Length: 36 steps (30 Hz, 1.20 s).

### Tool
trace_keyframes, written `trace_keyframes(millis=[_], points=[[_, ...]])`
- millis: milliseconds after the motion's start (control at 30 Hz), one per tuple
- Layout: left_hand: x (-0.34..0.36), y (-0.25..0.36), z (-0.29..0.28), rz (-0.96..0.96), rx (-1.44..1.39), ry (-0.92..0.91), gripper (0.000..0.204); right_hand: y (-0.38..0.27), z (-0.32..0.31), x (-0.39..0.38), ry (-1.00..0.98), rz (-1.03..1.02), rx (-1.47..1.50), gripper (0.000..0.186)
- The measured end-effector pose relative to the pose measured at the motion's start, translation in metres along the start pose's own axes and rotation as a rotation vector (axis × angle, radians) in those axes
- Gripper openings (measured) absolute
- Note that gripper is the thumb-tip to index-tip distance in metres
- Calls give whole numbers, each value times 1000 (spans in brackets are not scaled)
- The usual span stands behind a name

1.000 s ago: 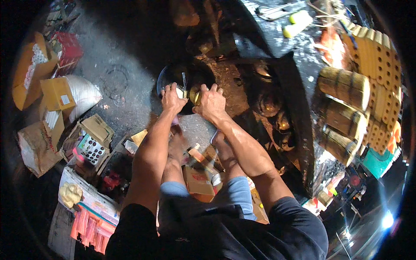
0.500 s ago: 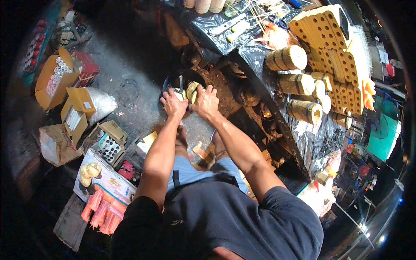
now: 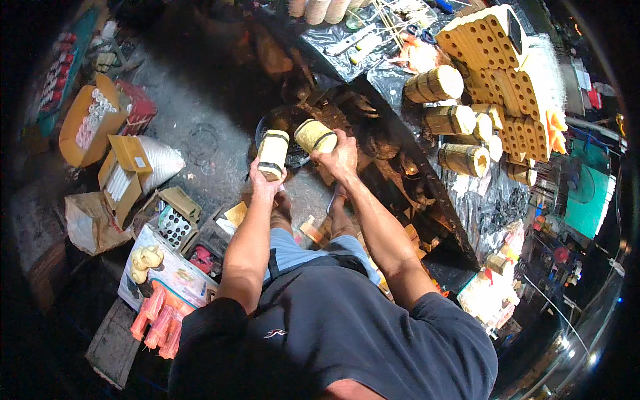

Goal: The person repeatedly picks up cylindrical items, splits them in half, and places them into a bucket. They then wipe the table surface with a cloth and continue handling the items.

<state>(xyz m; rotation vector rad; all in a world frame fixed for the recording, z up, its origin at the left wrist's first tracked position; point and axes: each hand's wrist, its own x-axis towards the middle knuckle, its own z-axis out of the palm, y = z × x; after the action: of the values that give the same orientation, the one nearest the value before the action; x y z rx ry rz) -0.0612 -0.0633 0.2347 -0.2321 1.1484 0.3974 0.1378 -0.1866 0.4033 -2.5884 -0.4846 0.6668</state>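
My left hand (image 3: 267,177) is closed on the lower end of a cream cylinder (image 3: 274,150) with dark bands, held nearly upright in the picture. My right hand (image 3: 339,155) grips a second banded cylinder (image 3: 313,135), tilted up toward the left. The two cylinders are a short way apart, over a dark round pan (image 3: 267,120) on the floor. Beside the pan on the right is a long dark trough (image 3: 427,197) with rounded pots and brown debris inside.
Similar banded cylinders (image 3: 433,84) and perforated yellow blocks (image 3: 520,93) sit on a plastic-covered bench (image 3: 480,207) at right. Cardboard boxes (image 3: 87,143), a white sack (image 3: 162,165) and a board (image 3: 200,280) with pink bundles (image 3: 159,321) are at left on the dark floor.
Both cylinders have come up out of the pan and are now fully visible. My hands have shifted slightly down and apart, the right one moving rightward. The view has also shifted.
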Motion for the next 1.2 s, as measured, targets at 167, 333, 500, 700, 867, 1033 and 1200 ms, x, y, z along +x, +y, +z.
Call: trace_keyframes(millis=[167, 333, 500, 700, 867, 1033, 1200], points=[[44, -18, -22, -22, -21, -92, 48, 27, 24, 11, -16, 76, 55, 93], [82, -21, -30, -28, 55, -71, 49, 50, 46, 19, -37, 158, 84, 94], [114, -40, -45, -38, 127, -22, 52, 70, 62, 22, -9, 156, 95, 94], [223, -48, -38, 308, 568, 198, 65, 118, 73, 35, -47, 212, 162, 93], [318, -42, -68, 264, 714, 56, 44, 179, 110, 43, -54, 204, 245, 83], [372, -52, -76, 299, 882, -102, 77, 213, 116, 38, -80, 306, 399, 86], [400, -60, -97, 346, 1504, 91, 113, 223, 117, 39, -57, 279, 388, 86]])
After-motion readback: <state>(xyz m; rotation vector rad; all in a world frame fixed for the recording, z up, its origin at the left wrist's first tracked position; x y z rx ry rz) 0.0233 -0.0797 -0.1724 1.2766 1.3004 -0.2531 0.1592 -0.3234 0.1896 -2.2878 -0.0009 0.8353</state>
